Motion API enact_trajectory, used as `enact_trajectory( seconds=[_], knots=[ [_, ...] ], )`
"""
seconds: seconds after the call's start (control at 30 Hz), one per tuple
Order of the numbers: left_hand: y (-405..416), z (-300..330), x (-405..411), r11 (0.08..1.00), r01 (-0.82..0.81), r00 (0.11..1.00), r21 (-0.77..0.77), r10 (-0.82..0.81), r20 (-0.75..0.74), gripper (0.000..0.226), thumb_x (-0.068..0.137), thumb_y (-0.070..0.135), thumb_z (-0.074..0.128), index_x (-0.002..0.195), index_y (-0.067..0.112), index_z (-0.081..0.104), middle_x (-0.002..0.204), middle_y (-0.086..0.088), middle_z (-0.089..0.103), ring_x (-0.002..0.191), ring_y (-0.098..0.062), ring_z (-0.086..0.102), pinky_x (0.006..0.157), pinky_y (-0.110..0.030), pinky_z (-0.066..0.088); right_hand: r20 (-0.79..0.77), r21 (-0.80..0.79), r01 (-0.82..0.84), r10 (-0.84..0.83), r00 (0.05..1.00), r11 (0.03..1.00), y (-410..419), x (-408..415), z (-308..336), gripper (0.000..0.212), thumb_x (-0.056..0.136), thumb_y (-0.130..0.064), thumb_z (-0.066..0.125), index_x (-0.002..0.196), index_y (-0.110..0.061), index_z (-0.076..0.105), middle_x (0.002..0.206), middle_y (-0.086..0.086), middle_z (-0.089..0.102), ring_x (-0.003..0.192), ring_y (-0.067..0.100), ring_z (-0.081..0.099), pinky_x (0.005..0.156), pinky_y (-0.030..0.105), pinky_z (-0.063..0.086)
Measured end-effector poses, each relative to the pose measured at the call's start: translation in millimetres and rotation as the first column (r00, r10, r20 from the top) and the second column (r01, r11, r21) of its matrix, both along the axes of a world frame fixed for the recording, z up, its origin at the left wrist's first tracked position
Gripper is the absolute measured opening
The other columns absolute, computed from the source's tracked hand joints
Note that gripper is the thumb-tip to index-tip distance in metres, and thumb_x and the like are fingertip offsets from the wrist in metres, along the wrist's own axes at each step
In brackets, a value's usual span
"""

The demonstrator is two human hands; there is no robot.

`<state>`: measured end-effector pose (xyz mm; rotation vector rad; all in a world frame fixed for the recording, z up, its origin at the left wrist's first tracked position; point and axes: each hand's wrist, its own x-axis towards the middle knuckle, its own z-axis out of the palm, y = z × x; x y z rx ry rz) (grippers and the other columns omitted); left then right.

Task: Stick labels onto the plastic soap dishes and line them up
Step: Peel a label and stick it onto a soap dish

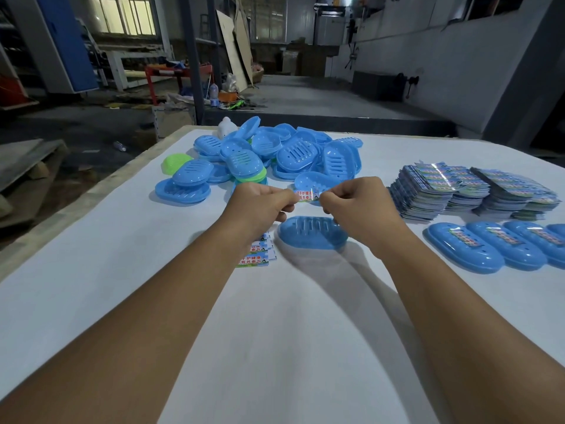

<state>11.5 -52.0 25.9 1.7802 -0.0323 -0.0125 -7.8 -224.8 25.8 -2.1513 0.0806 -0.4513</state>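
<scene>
**Label held over a blue soap dish**

On a white table [91, 301], a heap of blue and green soap dishes [269, 154] lies far left. The left hand [260, 206] and right hand [354, 203] each pinch an end of a label [306, 196] printed with red Chinese characters, above one upturned blue dish [312, 237]. Loose labels [256, 255] lie beside it. At right: label stacks [464, 191] and a row of labelled dishes [501, 246].
</scene>
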Motion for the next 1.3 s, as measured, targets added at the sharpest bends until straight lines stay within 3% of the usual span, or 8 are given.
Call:
enact_trajectory(
  seconds=[0.2, 0.47, 0.53, 0.6, 0.77, 0.93, 1.13, 1.3],
  knots=[
    [-1.1, -0.8, -2.4, 0.998, 0.07, 0.997, 0.009, -0.07, 0.02, 0.015, 0.083, 0.031, 0.076, 0.084, 0.016, 0.078, 0.073, 0.008, 0.075, 0.058, -0.001, 0.061, 0.059, -0.022, 0.041, -0.059, 0.035, -0.02, 0.022, 0.998, 0.999, -3.5, 0.8, -0.1, 0.031, 0.078, -0.028, 0.069, 0.077, 0.004, 0.068, 0.062, 0.009, 0.05, 0.059, 0.016, 0.043, 0.057, 0.031, 0.038],
    [-2.7, -2.4, -0.1, 0.991, 0.004, 1.0, 0.131, -0.002, -0.011, 0.029, 0.078, 0.049, 0.078, 0.075, 0.02, 0.076, 0.059, 0.017, 0.066, 0.046, 0.001, 0.051, 0.042, -0.016, 0.036, -0.187, 0.029, -0.015, 0.02, 0.982, 0.999, -13.5, -1.9, 4.6, 0.037, 0.075, -0.032, 0.069, 0.074, 0.006, 0.068, 0.064, 0.012, 0.054, 0.056, 0.019, 0.04, 0.052, 0.03, 0.036],
    [-4.3, -4.9, 1.7, 0.984, -0.017, 1.0, 0.175, 0.015, 0.011, 0.031, 0.075, 0.052, 0.08, 0.071, 0.022, 0.075, 0.059, 0.015, 0.066, 0.052, 0.0, 0.055, 0.047, -0.019, 0.039, -0.212, 0.037, -0.006, 0.014, 0.977, 0.999, -14.6, -1.2, 4.2, 0.04, 0.074, -0.033, 0.07, 0.074, 0.007, 0.067, 0.062, 0.009, 0.055, 0.056, 0.02, 0.041, 0.051, 0.03, 0.036],
    [-6.0, -7.8, 3.7, 0.977, -0.009, 1.0, 0.211, 0.005, 0.019, 0.03, 0.074, 0.052, 0.081, 0.07, 0.023, 0.075, 0.062, 0.013, 0.07, 0.057, -0.001, 0.06, 0.05, -0.019, 0.044, -0.246, 0.034, -0.014, 0.022, 0.969, 0.999, -15.5, -0.9, 3.8, 0.044, 0.072, -0.038, 0.077, 0.068, 0.004, 0.065, 0.059, 0.006, 0.054, 0.054, 0.019, 0.042, 0.049, 0.029, 0.035],
    [-8.7, -13.5, 8.1, 0.945, 0.032, 0.999, 0.324, -0.042, 0.024, 0.033, 0.075, 0.047, 0.081, 0.073, 0.014, 0.078, 0.062, -0.005, 0.07, 0.041, -0.011, 0.049, 0.043, -0.018, 0.041, -0.281, -0.053, -0.015, 0.0, 0.96, 0.999, -18.5, -0.3, 0.4, 0.041, 0.074, -0.042, 0.085, 0.065, -0.008, 0.064, 0.048, 0.0, 0.045, 0.035, 0.013, 0.032, 0.035, 0.016, 0.027],
    [-10.0, -15.4, 10.4, 0.877, 0.022, 0.998, 0.48, -0.048, 0.043, 0.027, 0.074, 0.043, 0.073, 0.072, 0.017, 0.078, 0.045, 0.003, 0.058, 0.037, -0.008, 0.047, 0.042, -0.018, 0.038, -0.294, -0.145, 0.01, -0.053, 0.954, 0.989, -18.3, 2.7, -3.5, 0.046, 0.073, -0.041, 0.083, 0.08, 0.003, 0.073, 0.052, 0.001, 0.054, 0.036, 0.011, 0.042, 0.044, 0.022, 0.041],
    [-10.7, -16.1, 11.0, 0.853, 0.016, 0.996, 0.521, -0.06, 0.066, 0.029, 0.072, 0.042, 0.069, 0.072, 0.013, 0.077, 0.057, -0.009, 0.068, 0.044, -0.016, 0.052, 0.048, -0.021, 0.043, -0.308, -0.147, 0.003, -0.049, 0.95, 0.989, -17.7, 6.0, -5.3, 0.04, 0.071, -0.039, 0.084, 0.078, -0.001, 0.073, 0.04, -0.006, 0.053, 0.032, 0.008, 0.048, 0.045, 0.022, 0.046],
    [-12.8, -15.9, 8.7, 0.829, -0.004, 0.994, 0.559, -0.056, 0.09, 0.03, 0.071, 0.041, 0.068, 0.071, 0.013, 0.076, 0.051, -0.008, 0.066, 0.043, -0.018, 0.053, 0.047, -0.022, 0.045, -0.317, -0.173, 0.004, -0.059, 0.947, 0.985, -16.6, 6.8, -5.0, 0.04, 0.071, -0.04, 0.083, 0.075, -0.002, 0.072, 0.042, -0.004, 0.053, 0.031, 0.01, 0.047, 0.05, 0.025, 0.044]
  ],
)
